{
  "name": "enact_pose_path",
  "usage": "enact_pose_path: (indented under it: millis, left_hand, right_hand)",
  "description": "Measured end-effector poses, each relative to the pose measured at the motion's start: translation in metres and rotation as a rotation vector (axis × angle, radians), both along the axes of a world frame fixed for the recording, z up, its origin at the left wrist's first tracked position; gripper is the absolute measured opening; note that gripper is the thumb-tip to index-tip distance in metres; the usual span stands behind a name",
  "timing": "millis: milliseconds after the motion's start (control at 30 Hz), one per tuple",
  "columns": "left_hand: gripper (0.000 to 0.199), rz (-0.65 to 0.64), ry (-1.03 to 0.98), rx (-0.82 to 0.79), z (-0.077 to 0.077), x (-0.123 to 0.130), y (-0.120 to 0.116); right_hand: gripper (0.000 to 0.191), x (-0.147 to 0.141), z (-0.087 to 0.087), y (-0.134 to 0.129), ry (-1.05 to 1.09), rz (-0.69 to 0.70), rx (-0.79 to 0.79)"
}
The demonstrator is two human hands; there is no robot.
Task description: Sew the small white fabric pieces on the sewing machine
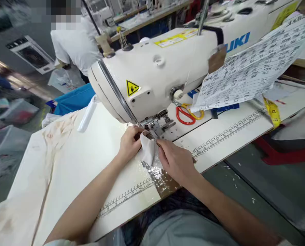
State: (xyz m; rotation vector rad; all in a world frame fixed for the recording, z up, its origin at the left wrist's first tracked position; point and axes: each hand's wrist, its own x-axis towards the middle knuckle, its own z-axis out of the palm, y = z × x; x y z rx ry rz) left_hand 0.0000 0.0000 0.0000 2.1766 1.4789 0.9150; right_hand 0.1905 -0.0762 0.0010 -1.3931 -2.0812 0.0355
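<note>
A white sewing machine (152, 75) stands over the table. Just under its needle area, my left hand (129, 141) has its fingers closed on the upper left edge of a small white cloth (147, 150). On the other side of the cloth, my right hand (176, 159) is pinched at the machine's foot; what its fingertips grip is too small to make out. Clear shiny tape (165, 179) covers the table edge below the cloth. Scissors (185, 115) with red and yellow handles lie behind my right hand.
Pale fabric (50, 153) lies along the table's left side, near a white tube-like roll (87, 114). A sheet with handwriting (252, 65) hangs at the right. Printed rulers (226, 133) run along the front edge. A person in white (77, 41) stands behind a blue bin (74, 99).
</note>
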Motion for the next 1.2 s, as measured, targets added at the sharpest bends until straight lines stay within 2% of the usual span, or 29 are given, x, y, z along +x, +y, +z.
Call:
enact_pose_path:
  millis: [167,467,567,700,767,900,1000,1100,1200]
  left_hand:
    - [0.011,0.007,0.096,0.034,0.001,0.000,0.000]
    - [0.014,0.021,-0.002,0.019,0.000,-0.003,0.001]
    - [0.013,-0.017,0.038,0.124,-0.001,-0.003,0.000]
    - [0.010,-0.125,0.190,0.387,-0.001,-0.001,-0.001]
    - [0.015,-0.175,0.288,0.423,0.002,-0.001,-0.002]
    - [0.025,-0.285,0.375,0.334,0.013,-0.004,-0.007]
    - [0.032,-0.346,0.453,0.284,0.022,-0.003,-0.016]
    - [0.032,-0.306,0.560,0.250,0.025,0.006,-0.028]
    - [0.032,-0.187,0.627,0.259,0.020,0.017,-0.040]
  right_hand:
    - [0.029,0.001,0.000,0.000,-0.046,0.003,-0.004]
    - [0.029,0.001,-0.001,-0.001,-0.027,-0.012,-0.037]
    - [0.028,0.000,0.000,0.001,-0.053,-0.022,-0.057]
    - [0.027,-0.003,0.001,0.002,-0.105,-0.030,-0.076]
    - [0.028,-0.002,0.002,0.000,-0.121,-0.040,-0.059]
    - [0.028,0.010,0.005,-0.025,-0.019,-0.032,-0.008]
    - [0.021,0.026,0.007,-0.057,0.165,0.053,-0.095]
    - [0.017,0.039,0.007,-0.082,0.232,0.122,-0.202]
    - [0.020,0.044,0.007,-0.090,0.173,0.149,-0.195]
